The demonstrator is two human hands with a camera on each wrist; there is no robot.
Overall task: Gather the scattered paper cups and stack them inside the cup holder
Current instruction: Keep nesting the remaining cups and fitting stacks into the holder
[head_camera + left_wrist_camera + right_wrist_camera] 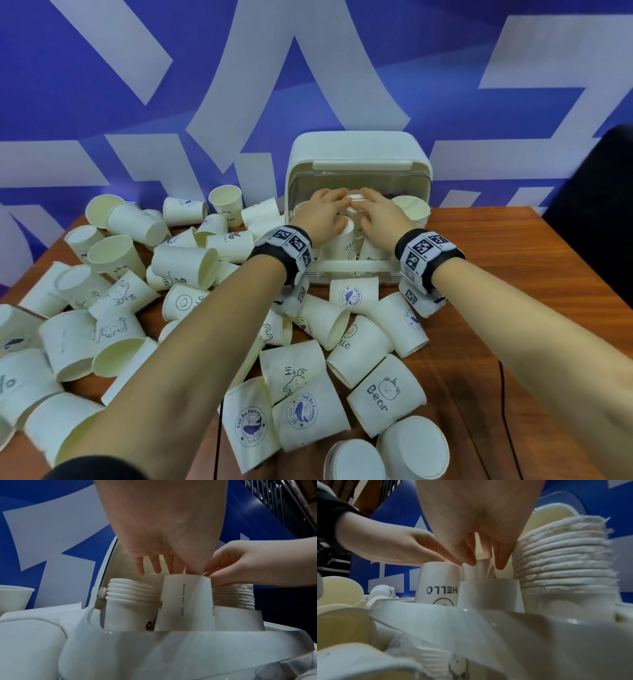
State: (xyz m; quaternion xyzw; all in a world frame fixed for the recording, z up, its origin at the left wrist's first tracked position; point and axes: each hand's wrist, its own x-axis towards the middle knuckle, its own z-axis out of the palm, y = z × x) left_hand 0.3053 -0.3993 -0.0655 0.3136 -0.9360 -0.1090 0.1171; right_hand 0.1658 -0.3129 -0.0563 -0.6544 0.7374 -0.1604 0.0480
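The white cup holder (pixel 358 156) stands at the table's back with its lid raised, and stacks of upturned paper cups (pixel 132 592) fill it. Both hands reach inside. My left hand (pixel 327 210) lies flat, with fairly straight fingers, on the bottom of an upside-down "HELLO" cup (pixel 438 586). My right hand (pixel 484 561) pinches the top of another inverted cup (pixel 477 570) just behind it, thumb on one side and fingers on the other. A tall cup stack (pixel 565 561) stands right of my right hand. Several loose cups (pixel 387 390) lie scattered on the wooden table (pixel 513 260).
Most loose cups are heaped on the left half of the table (pixel 113 274) and in front of the holder (pixel 354 294). A black cable (pixel 503 383) runs over the table at the right. A blue and white wall (pixel 137 85) rises behind, and a dark chair (pixel 603 192) stands at the right.
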